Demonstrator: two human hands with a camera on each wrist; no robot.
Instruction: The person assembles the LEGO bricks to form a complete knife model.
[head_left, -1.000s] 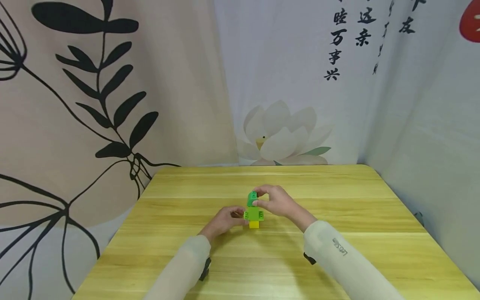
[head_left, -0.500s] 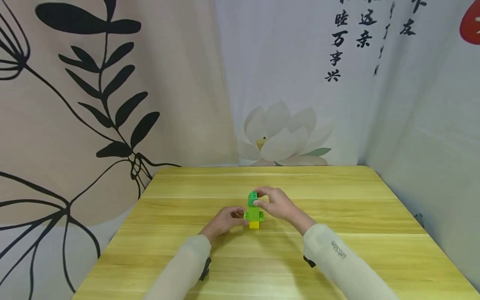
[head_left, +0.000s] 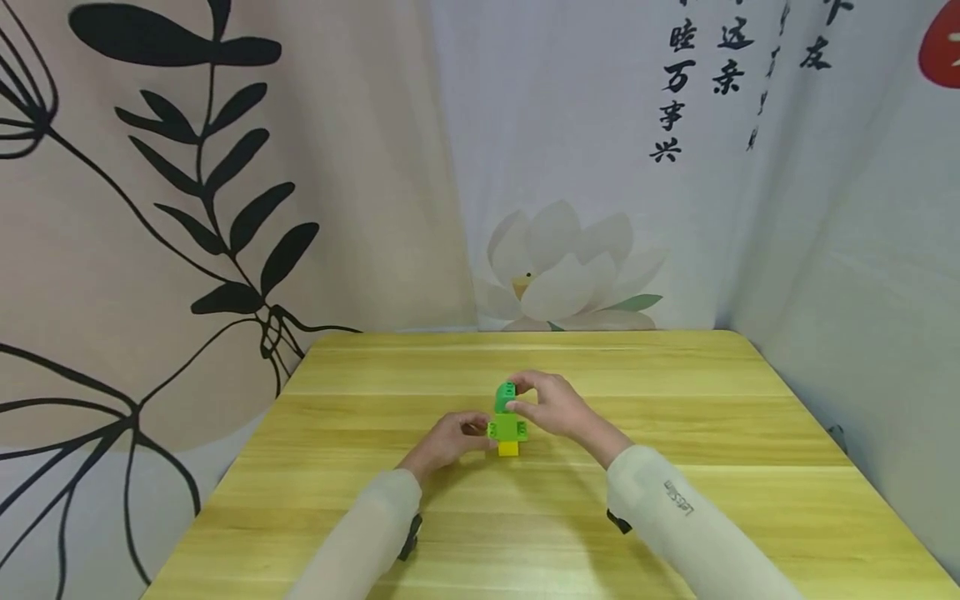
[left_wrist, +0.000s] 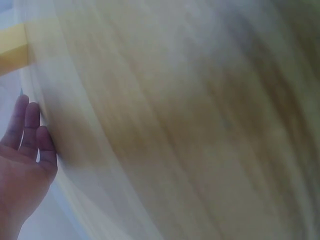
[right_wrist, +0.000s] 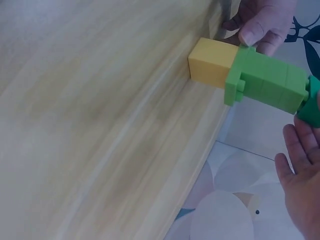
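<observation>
A small upright stack of toy building blocks stands on the wooden table (head_left: 645,517). Its base is a yellow block (head_left: 508,449), its middle light green blocks (right_wrist: 272,80) with studded parts jutting out on both sides. A darker green block (head_left: 502,398) with a curved side sits at the top, and my right hand (head_left: 557,404) pinches it between thumb and fingers from the right. From the left, my left hand (head_left: 450,437) holds the light green section at its jutting side, thumb in front. The left wrist view shows part of that hand and the yellow block (left_wrist: 14,49).
Behind the table's back edge hangs a printed curtain (head_left: 375,167) with leaves, a lotus and black characters. Another pale curtain (head_left: 862,250) closes off the right side. Both forearms in light sleeves (head_left: 675,508) reach over the table from the near side.
</observation>
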